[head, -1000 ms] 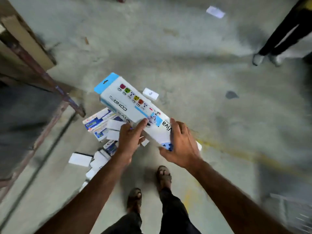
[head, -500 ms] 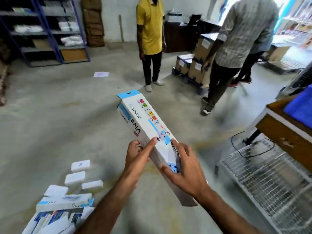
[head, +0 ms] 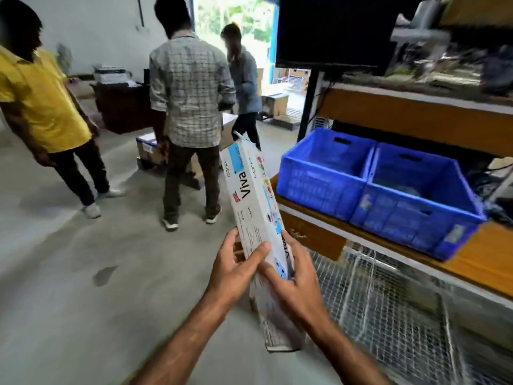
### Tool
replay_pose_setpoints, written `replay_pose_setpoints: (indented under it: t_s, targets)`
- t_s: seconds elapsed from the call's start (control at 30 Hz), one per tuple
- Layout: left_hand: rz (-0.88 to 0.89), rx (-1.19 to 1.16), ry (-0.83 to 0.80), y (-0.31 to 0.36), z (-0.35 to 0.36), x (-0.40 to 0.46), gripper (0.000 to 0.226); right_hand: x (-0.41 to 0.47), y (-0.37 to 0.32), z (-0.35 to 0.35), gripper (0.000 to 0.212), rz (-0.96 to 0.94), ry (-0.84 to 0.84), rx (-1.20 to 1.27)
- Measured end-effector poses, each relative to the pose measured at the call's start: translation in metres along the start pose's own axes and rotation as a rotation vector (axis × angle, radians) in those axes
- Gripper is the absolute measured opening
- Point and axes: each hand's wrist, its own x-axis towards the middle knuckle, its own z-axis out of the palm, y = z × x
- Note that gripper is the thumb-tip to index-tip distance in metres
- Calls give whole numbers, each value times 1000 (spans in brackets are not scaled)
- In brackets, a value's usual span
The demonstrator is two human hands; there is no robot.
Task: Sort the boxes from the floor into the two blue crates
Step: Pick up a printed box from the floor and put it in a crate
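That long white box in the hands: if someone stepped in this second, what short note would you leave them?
Left hand and right hand both grip the long white box near its lower end, tilted up.
The two blue crates sit side by side on the wooden shelf, ahead to the right.
Done: box lifted and carried to the shelf.
Left: put it into a crate, then fetch any other floor boxes, which are out of view.

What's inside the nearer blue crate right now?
The nearer blue crate shows a blurred greyish patch on its floor, too smeared to identify. Its near wall hides the front of the floor. The farther blue crate shows only bare inner walls; its floor is hidden.
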Motion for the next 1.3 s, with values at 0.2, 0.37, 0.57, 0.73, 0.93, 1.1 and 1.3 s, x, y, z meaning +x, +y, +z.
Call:
replay_pose_setpoints:
  t_s: [0.2, 0.37, 0.57, 0.73, 0.93, 1.1, 1.3]
  targets:
    - [28, 17, -196, -4, 114, 59, 42, 55, 29, -86, 75, 114, 219, 112]
    - [85, -3, -341, -3, 194, 106, 62, 103, 50, -144, 87, 221, 360, 196]
    - [84, -108, -574, 3, 282, 177, 58, 176, 67, -211, 81, 229, 515, 146]
    - [110, -129, -713, 13, 345, 233, 49, 240, 79, -258, 72, 254, 626, 139]
    - [131, -97, -757, 17, 414, 287, 46, 299, 100, -304, 76, 335, 726, 90]
    - [41, -131, -685, 18, 467, 319, 42, 348, 122, -348, 75, 412, 798, 38]
    - [46, -36, -613, 6, 522, 365, 43, 403, 158, -388, 88, 466, 717, -97]
